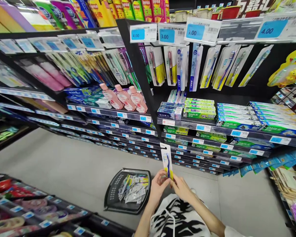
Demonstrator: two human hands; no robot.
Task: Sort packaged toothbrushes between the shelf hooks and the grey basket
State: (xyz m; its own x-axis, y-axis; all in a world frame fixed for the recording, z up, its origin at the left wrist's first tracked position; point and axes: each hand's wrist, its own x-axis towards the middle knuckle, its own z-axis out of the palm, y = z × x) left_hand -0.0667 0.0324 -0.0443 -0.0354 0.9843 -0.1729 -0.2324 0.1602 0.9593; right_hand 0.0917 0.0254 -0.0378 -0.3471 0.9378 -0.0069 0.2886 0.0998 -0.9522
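A packaged toothbrush (168,163) with a blue handle stands upright between my two hands, its white hanging card on top. My left hand (160,181) grips the lower left edge of the pack with curled fingers. On the lower right edge, my right hand (180,187) pinches the same pack. To the left on the floor sits a black basket (111,194) holding many packaged toothbrushes (135,189). Similar toothbrush packs (224,67) hang from hooks on the shelf ahead, under price tags (202,31).
Toothpaste boxes (238,115) fill the shelf ahead, above several lower tiers. Pink bottles (124,98) stand left of the black upright (140,62). Another shelf (51,214) runs along the lower left. Grey floor (71,153) lies between the shelves.
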